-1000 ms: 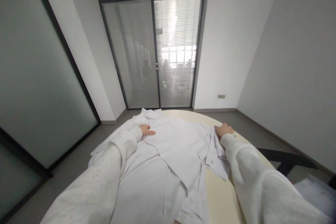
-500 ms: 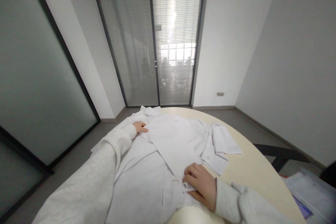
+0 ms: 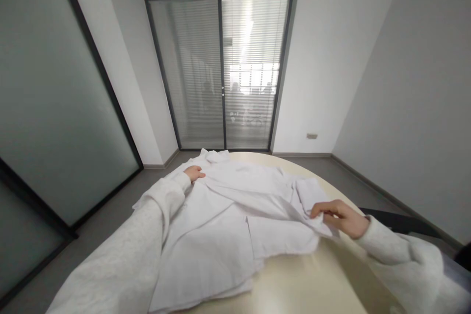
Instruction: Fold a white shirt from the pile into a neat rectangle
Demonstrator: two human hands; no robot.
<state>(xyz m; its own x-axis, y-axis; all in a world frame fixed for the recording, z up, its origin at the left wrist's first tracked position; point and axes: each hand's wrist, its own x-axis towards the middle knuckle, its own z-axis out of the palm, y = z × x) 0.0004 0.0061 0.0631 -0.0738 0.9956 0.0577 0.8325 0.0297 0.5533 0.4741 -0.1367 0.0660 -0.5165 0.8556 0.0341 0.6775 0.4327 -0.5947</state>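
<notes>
A white shirt-like garment [image 3: 209, 245] lies spread and creased across a round table. At its far left part, my left hand [image 3: 194, 173] is closed on the cloth, thumb and fingertips pressed together. On the right side, my right hand [image 3: 342, 217] pinches an edge of the same garment between thumb and fingers. The cloth stretches in long folds between both hands, slightly raised near the right one. A folded sleeve end [image 3: 309, 191] rests just beyond my right fingers. Part of the garment's left side is hidden behind my left sleeve.
The pale round table [image 3: 290, 284] shows along its near and right edges. A dark chair part [image 3: 401, 221] stands close at the right. Beyond are a glass door with blinds [image 3: 221, 73], white walls, and a frosted glass panel [image 3: 55, 98] at the left.
My right hand has moved right and away from me, drawing the garment's edge across toward the sleeve end. More near tabletop shows. My left hand has stayed nearly in place.
</notes>
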